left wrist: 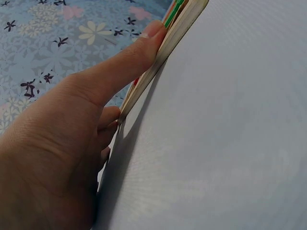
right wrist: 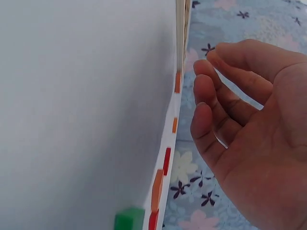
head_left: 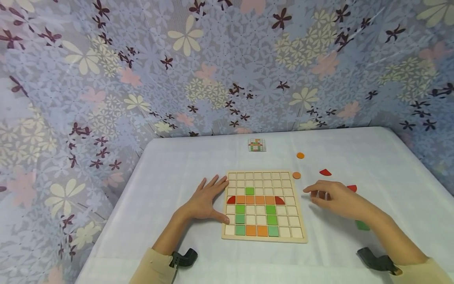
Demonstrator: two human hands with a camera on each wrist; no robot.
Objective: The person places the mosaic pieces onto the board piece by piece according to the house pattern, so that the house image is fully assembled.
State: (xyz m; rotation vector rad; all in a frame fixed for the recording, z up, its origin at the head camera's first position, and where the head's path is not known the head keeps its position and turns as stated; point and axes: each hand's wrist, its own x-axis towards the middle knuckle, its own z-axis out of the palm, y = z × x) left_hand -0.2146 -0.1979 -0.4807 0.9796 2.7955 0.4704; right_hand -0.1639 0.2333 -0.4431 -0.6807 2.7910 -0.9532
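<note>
Though near board (head_left: 260, 209), right hand (head_left: 337, 199) clear

Bright head view, dimmer wrist views, soft shadow beside board (left wrist: 175, 36), blurred green block (right wrist: 128, 219)

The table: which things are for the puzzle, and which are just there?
Probably for the puzzle:
- wooden board
- picture card
- loose orange pieces
- loose red pieces
- green piece

Just there:
- flowery cloth
- white tablecloth
- black wrist cameras
</note>
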